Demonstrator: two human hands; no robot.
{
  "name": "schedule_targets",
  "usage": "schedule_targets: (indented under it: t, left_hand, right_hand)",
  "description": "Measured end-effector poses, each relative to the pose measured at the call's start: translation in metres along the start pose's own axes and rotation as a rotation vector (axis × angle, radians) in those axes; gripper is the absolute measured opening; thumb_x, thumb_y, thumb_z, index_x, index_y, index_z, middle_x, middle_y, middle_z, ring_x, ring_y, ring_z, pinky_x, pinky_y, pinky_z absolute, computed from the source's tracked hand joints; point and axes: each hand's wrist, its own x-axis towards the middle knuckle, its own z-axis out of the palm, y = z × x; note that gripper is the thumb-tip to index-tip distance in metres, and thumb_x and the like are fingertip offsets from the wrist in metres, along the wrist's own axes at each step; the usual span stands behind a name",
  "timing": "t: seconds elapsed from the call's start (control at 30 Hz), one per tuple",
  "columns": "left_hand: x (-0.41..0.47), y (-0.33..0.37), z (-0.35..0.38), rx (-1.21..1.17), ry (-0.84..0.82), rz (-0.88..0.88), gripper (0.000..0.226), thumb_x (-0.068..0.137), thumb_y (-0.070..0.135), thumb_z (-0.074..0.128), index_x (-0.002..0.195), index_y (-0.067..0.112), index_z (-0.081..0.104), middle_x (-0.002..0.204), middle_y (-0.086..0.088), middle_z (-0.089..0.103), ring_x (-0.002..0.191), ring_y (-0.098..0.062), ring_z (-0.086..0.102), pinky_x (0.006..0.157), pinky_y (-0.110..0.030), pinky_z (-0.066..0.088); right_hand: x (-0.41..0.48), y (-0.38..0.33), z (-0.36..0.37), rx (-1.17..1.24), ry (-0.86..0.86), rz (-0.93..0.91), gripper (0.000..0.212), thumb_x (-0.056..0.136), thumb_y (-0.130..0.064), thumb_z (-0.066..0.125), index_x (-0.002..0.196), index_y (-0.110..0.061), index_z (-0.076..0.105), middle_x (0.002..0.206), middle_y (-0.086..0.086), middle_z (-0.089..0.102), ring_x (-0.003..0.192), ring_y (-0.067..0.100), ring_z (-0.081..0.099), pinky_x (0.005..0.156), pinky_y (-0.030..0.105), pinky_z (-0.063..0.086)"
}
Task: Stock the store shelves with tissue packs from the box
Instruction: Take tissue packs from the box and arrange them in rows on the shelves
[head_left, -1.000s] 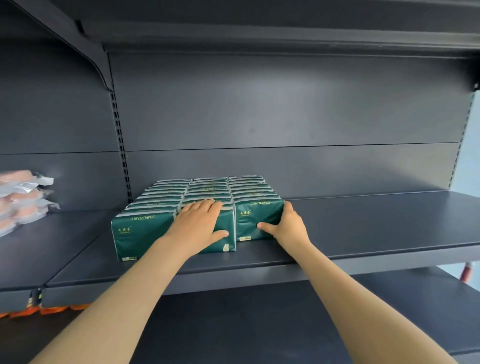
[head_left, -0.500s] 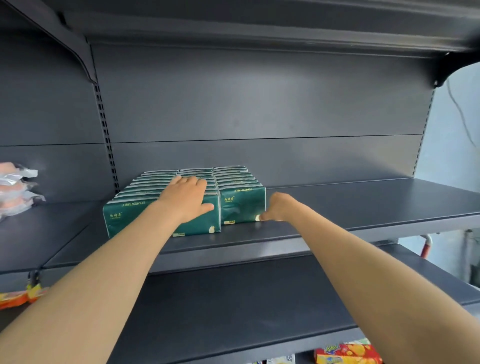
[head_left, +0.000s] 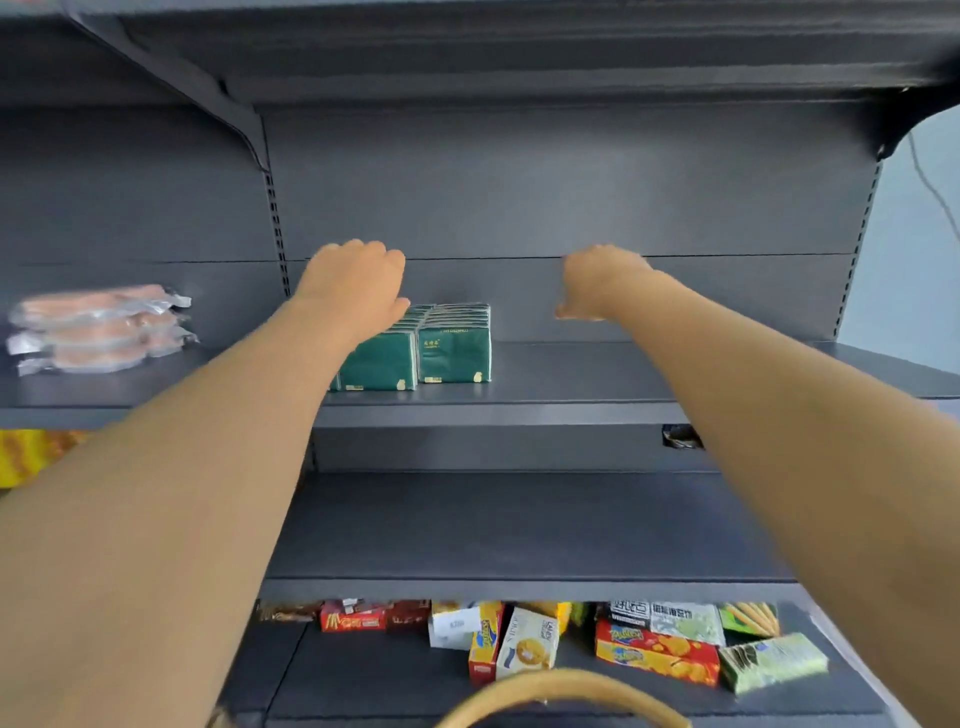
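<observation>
Left grip (head_left: 353, 291), fingers hidden, hovers nearest over the tissue packs (head_left: 453, 349); right grip (head_left: 597, 285) hangs loosely curled, empty, apart.

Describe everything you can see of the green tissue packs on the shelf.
The tissue packs are dark green, glossy film-wrapped blocks with gold print, standing upright in tight rows that run back along the grey shelf. Two front faces show; the left arm hides the rest. The left hand overlaps them, contact unclear; the right hand is apart.
</observation>
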Motion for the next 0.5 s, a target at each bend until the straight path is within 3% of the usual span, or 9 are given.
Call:
schedule_targets:
  t: [0.17,0.5]
  left_hand:
    - [-0.045,0.024,-0.049,-0.02,0.015,-0.035,0.037,0.096,0.034,0.05,0.114,0.002,0.054,0.106,-0.014,0.058,0.1,-0.03,0.055,0.077,-0.039,0.044]
    - [-0.105,0.053,-0.092,-0.1,-0.02,-0.019,0.034,0.096,0.033,0.05,0.117,0.006,0.052,0.112,-0.01,0.055,0.103,-0.025,0.052,0.08,-0.034,0.043]
  right_hand:
    - [-0.053,0.022,-0.02,0.023,0.087,-0.067,0.042,0.091,-0.037,0.055,0.12,-0.007,0.052,0.122,0.013,0.054,0.119,0.032,0.044,0.088,0.039,0.039]
    - [-0.145,0.026,-0.022,0.095,0.065,-0.084,0.041,0.094,-0.032,0.05,0.124,-0.004,0.045,0.124,0.014,0.049,0.12,0.031,0.041,0.092,0.039,0.038]
